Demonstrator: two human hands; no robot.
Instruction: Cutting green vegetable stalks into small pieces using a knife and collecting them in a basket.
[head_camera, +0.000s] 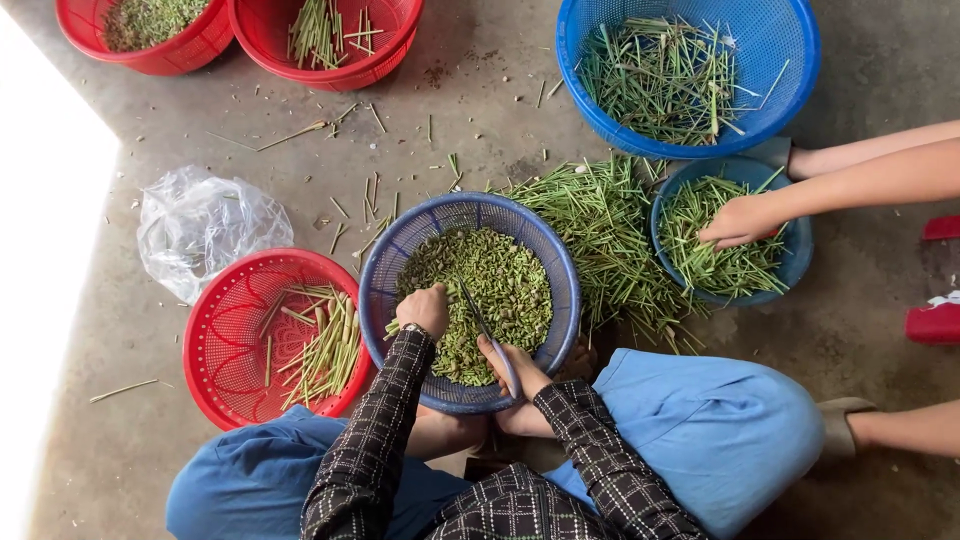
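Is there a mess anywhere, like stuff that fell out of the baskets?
Yes. A big pile of green stems lies straight on the concrete floor between the blue baskets, and loose bits are scattered near the red baskets at the top. A crumpled clear plastic bag also sits on the floor.

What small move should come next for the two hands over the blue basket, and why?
Probably close the scissors for another snip: the right hand holds them open over the blue basket of cut green pieces, and the left hand pinches stems beside the blades.
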